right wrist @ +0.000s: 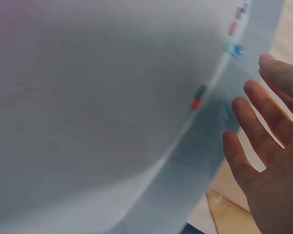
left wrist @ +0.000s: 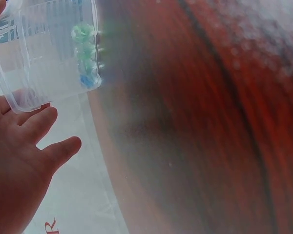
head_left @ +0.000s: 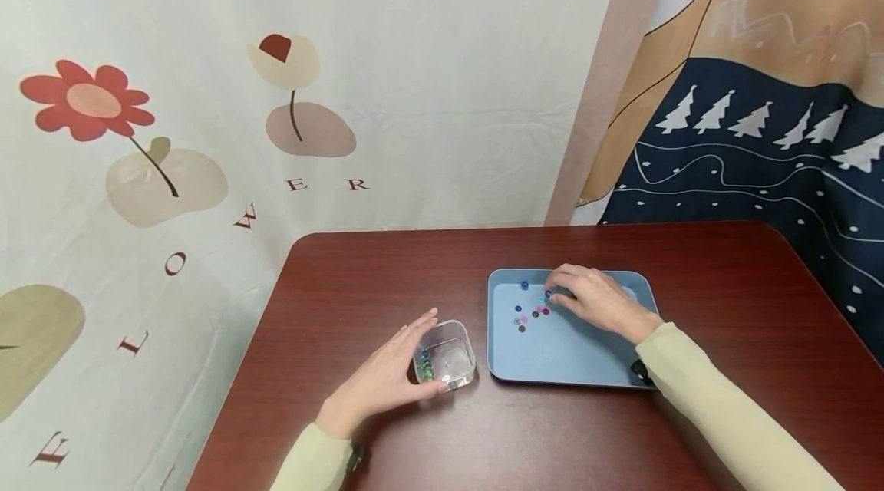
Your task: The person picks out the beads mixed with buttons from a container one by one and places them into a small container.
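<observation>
My left hand (head_left: 387,376) holds a small clear plastic box (head_left: 452,357) by its sides, thumb at the near wall and fingers along the far left. Green and blue beads (left wrist: 85,51) lie together along one inner side of the box. Over the blue tray (head_left: 573,364), my right hand (head_left: 597,298) reaches in with fingers loosely bent, its fingertips close by a dark blue bead (head_left: 549,294). In the right wrist view the right hand's fingers (right wrist: 256,126) are spread and hold nothing visible. Several small beads (head_left: 536,314) in pink, grey, blue and dark red lie scattered on the tray's left half.
Both the box and the tray stand on a dark red wooden table (head_left: 387,268), with a narrow gap between them. Behind the table hangs a printed curtain (head_left: 449,92) with flowers, beside a navy and tan cloth (head_left: 725,161).
</observation>
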The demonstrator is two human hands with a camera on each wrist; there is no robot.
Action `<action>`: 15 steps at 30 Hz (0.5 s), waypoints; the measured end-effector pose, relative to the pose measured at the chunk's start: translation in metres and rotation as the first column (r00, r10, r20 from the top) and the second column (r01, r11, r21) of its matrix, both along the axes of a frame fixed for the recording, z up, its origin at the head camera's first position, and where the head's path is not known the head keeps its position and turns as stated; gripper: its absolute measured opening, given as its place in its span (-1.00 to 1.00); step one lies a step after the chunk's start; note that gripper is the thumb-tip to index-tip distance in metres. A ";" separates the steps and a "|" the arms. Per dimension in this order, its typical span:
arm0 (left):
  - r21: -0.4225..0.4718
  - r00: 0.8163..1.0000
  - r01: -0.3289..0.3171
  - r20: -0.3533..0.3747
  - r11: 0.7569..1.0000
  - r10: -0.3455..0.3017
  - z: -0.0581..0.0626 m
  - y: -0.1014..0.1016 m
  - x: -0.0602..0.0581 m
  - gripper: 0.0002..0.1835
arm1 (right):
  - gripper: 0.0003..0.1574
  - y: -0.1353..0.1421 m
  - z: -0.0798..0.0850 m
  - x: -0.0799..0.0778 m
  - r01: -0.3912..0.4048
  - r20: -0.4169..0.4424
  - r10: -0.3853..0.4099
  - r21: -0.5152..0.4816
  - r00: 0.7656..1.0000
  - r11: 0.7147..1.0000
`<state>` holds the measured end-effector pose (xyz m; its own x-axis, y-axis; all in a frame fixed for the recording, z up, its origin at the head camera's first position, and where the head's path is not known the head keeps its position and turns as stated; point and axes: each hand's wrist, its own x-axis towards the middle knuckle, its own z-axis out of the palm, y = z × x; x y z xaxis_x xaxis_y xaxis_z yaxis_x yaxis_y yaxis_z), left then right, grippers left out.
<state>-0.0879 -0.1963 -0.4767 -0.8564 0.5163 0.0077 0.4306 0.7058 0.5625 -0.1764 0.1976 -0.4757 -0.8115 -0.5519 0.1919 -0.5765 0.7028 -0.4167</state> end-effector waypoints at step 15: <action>-0.015 1.000 -0.008 0.014 1.000 0.008 0.001 -0.001 0.000 0.11 | -0.68 -0.007 0.043 0.026 -0.026 -0.108 0.018 -0.072 0.994 0.997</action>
